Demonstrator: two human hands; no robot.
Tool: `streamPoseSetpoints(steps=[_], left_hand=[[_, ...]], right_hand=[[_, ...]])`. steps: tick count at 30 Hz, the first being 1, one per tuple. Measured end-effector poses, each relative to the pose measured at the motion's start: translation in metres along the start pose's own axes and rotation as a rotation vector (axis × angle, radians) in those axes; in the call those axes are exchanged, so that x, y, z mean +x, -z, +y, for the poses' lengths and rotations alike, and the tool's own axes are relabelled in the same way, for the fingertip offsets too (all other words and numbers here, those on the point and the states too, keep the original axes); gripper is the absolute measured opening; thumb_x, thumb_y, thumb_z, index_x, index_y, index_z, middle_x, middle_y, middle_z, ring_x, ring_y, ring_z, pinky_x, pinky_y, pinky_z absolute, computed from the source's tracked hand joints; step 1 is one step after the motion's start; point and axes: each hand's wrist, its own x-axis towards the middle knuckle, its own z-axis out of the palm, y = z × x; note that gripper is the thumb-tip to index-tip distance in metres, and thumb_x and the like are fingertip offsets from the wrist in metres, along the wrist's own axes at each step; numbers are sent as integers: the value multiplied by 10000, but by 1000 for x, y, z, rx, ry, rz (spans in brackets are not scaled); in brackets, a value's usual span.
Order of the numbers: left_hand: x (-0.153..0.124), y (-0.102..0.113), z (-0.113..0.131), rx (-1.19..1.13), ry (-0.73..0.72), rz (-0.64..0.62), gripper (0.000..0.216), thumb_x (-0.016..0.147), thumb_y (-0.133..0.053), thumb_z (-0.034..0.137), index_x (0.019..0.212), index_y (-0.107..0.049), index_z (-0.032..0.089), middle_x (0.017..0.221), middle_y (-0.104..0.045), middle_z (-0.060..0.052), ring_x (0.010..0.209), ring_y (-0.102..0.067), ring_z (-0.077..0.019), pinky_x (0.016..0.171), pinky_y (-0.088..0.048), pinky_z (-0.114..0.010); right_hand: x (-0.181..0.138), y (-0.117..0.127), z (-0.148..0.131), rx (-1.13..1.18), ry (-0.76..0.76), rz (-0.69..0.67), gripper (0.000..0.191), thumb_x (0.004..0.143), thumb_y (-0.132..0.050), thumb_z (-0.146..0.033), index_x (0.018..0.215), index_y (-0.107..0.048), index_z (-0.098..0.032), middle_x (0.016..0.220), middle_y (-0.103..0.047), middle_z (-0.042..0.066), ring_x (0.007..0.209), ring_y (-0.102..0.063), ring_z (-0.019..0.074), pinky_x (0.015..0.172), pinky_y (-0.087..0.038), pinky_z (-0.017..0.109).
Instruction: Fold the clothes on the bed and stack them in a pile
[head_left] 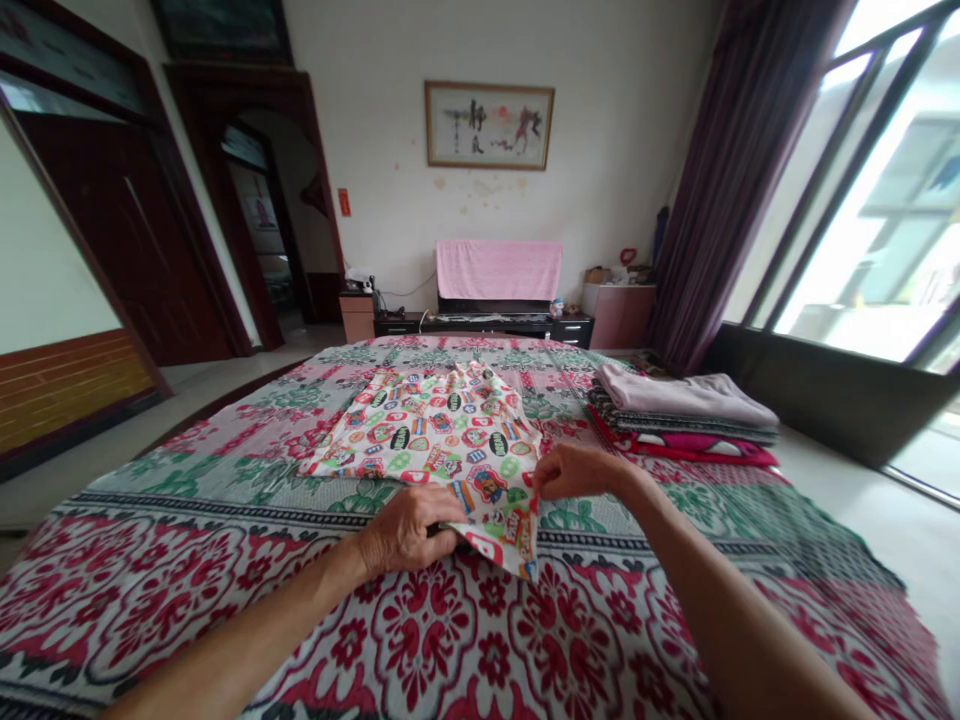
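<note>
A small white garment with a colourful badge print [435, 425] lies flat on a bed covered by a red, green and white patterned spread [225, 560]. My left hand [409, 530] is closed on the garment's near lower edge, fingers curled around the cloth. My right hand [574, 472] pinches the garment's right edge, with a corner of the cloth folded down between the two hands.
A stack of folded clothes [682, 415], pink on top, striped and red below, sits on the bed's right side. Beyond the bed stand a low dark cabinet with a pink cloth [499, 270], a framed picture, dark doors at left and a large window with curtains at right.
</note>
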Motion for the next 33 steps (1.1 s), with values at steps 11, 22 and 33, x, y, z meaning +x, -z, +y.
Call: streamPoseSetpoints(steps=[11,22,33], left_hand=[[-4,10,-19,227,237,306,222,869,-460,270,880,-668,191,915,-677,-56,878,-609,-163,824,-475,-295],[-32,10,-73,577,442,245,287,805,-541,406,938,-666,185,968,-645,-88,962,-578,-226,885,-453,-367],[-32,9,-74,539,449,213,299,803,-531,421,948,-657,192,944,-620,-78,933,-573,-212,858,-454,-346]], right_hand=[[15,-10,24,-224,-187,539,215,716,-507,-215,710,-721,-191,663,-668,17,632,-569,134,574,-363,209],[38,-25,38,-315,-426,772,420,810,-457,-516,679,-685,-188,765,-647,108,794,-597,207,707,-417,286],[49,-32,41,-345,-420,817,268,775,-503,-396,682,-668,-205,817,-649,68,739,-583,172,622,-389,254]])
